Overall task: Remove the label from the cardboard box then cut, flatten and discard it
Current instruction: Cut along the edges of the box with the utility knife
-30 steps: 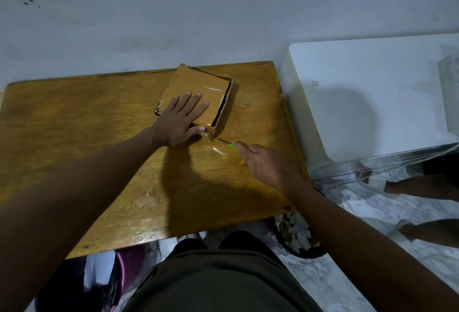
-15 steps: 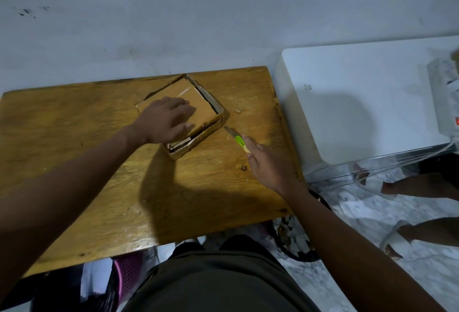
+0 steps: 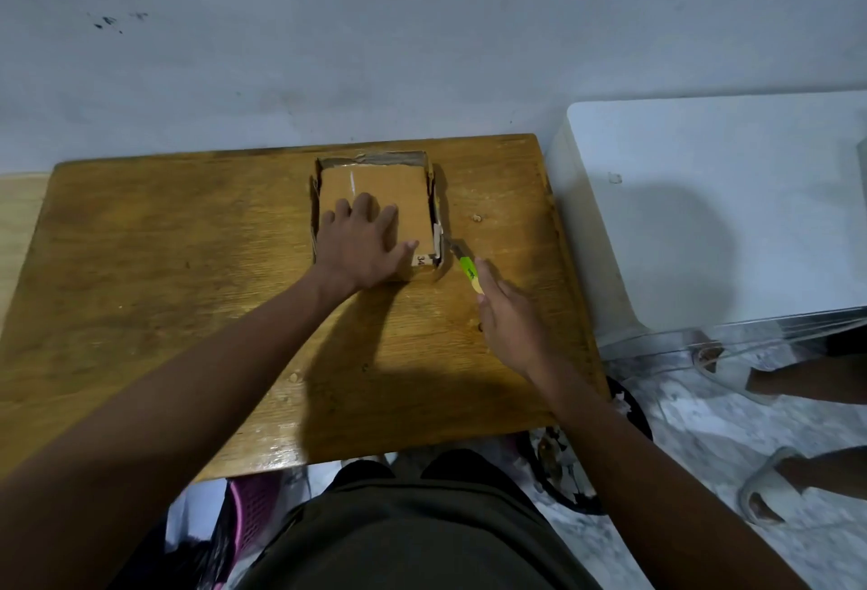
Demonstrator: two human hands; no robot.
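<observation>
A shallow brown cardboard box (image 3: 375,185) lies open side up on the wooden table (image 3: 187,289), near its far edge. My left hand (image 3: 363,244) rests flat inside it with fingers spread, pressing the bottom panel. A scrap of white label (image 3: 421,260) shows at the box's near right corner. My right hand (image 3: 509,324) grips a small knife with a green handle (image 3: 467,269); its blade tip touches the box's right wall close to that corner.
A white appliance (image 3: 703,214) stands right of the table. A dark bin with paper scraps (image 3: 563,458) sits on the floor by the table's near right corner. A pink basket (image 3: 248,509) is under the table. Another person's legs and a sandalled foot (image 3: 774,481) are at right.
My left hand has turned the box from lying askew to square with the table edge. My right hand brought the knife from the table up to the box's right wall.
</observation>
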